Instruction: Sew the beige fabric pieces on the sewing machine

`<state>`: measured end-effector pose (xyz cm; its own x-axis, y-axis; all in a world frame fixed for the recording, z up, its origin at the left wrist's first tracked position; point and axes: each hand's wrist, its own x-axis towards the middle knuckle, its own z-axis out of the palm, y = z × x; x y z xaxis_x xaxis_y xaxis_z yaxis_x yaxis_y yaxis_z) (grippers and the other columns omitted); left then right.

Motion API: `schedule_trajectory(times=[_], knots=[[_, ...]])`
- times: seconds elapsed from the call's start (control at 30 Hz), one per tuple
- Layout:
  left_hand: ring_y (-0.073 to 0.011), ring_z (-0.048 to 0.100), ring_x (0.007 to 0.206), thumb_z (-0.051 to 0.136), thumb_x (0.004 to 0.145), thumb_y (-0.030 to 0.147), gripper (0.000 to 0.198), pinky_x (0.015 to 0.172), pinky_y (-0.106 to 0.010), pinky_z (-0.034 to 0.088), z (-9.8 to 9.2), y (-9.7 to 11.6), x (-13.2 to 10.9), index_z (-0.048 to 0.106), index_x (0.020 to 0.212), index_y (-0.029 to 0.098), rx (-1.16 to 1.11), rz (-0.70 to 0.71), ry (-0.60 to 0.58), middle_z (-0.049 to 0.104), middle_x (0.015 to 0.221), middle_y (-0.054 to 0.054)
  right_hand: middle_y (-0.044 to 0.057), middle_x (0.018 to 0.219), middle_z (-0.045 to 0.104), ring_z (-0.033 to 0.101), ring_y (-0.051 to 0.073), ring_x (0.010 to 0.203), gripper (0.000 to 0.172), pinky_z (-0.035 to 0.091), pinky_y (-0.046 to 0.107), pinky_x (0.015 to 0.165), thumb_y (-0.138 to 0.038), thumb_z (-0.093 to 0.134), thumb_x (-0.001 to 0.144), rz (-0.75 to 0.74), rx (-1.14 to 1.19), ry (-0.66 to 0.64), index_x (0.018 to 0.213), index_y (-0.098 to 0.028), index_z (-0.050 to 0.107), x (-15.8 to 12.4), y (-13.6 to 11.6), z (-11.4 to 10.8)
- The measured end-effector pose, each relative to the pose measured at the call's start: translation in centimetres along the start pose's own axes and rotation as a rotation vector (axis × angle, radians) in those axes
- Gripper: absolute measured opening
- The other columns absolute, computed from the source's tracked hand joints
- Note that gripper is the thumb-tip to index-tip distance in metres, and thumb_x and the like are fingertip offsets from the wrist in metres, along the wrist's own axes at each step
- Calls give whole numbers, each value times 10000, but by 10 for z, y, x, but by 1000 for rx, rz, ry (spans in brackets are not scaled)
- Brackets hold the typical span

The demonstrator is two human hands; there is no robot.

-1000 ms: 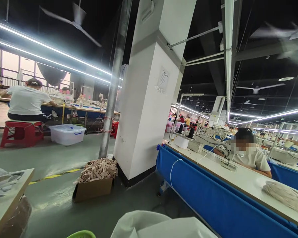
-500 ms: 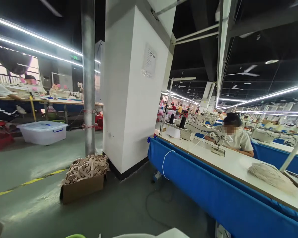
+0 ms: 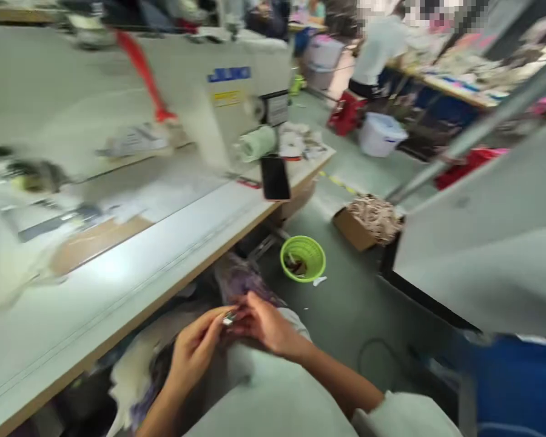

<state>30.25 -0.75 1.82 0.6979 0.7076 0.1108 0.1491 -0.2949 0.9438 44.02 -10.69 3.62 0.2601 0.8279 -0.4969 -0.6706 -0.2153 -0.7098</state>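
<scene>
Above my lap, beside the table's front edge, both my hands are close together. My left hand (image 3: 195, 349) is closed in a pinch on a small shiny piece (image 3: 229, 318), silvery and too blurred to name. Touching or almost touching it from the other side is my right hand (image 3: 270, 325), its fingers curled in; what they hold, if anything, is hidden. Pale and purple fabric (image 3: 139, 370) hangs below the tabletop near my left forearm.
A white JUKI sewing machine (image 3: 236, 112) stands on the white table (image 3: 131, 285). A phone (image 3: 275, 178) and a pale green thread spool (image 3: 257, 144) lie at its right end. On the floor are a green basket (image 3: 316, 252) and a cardboard box (image 3: 352, 230) of strips.
The view has swung down and left, from the aisle, pillar and a co-worker's table to the near sewing table and my lap. Both my hands are now in sight.
</scene>
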Motion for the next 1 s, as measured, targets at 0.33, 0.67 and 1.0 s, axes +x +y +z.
schedule_trajectory(times=[0.33, 0.67, 1.0], knots=[[-185, 662, 893, 570, 1018, 154, 268, 832, -297, 558, -22, 0, -3, 739, 1213, 227, 473, 530, 139, 779, 985, -50, 63, 1013, 751, 735, 205, 917, 349, 595, 410, 959, -509, 661, 961, 217, 384, -236, 1094, -186, 660, 13, 12, 11], [-200, 708, 918, 549, 1047, 335, 282, 833, -320, 585, -25, -9, -18, 801, 1091, 216, 283, 151, 272, 781, 981, -62, 74, 1109, 751, 722, 209, 1051, 378, 547, 419, 1061, -311, 727, 827, 133, 206, -319, 1171, -164, 667, 11, 7, 31], [-242, 728, 812, 720, 805, 747, 617, 750, -332, 584, -7, -25, -23, 811, 988, 165, -402, -511, 453, 803, 886, -100, 109, 1177, 749, 760, 216, 874, 357, 613, 383, 874, -491, 564, 1032, -312, -553, -119, 1287, -244, 597, 10, 11, 8]])
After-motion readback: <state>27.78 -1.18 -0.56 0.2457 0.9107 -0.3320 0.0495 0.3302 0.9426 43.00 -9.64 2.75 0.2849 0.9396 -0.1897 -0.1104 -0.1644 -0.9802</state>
